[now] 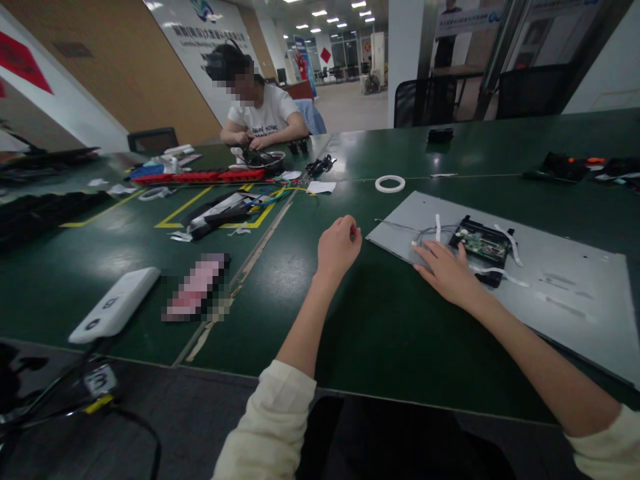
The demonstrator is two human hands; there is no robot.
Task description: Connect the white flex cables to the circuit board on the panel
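Observation:
A flat grey metal panel (545,267) lies on the green table at the right. On it sits a black bracket with a green circuit board (483,240), with white tape strips (509,247) around it. A thin grey cable (435,231) runs from the board toward the panel's left corner. My right hand (447,272) rests on the panel with fingers spread, its fingertips beside the cable's white connector. Just left of the panel's corner, my left hand (341,245) is raised with curled fingers; anything inside them is hidden.
A roll of white tape (390,184) lies behind the panel. Left of me are a white power bank (115,305), a blurred phone (197,287) and a black pouch-like item (220,213). Across the table, a person (265,113) works over a bowl. Black parts (565,167) lie far right.

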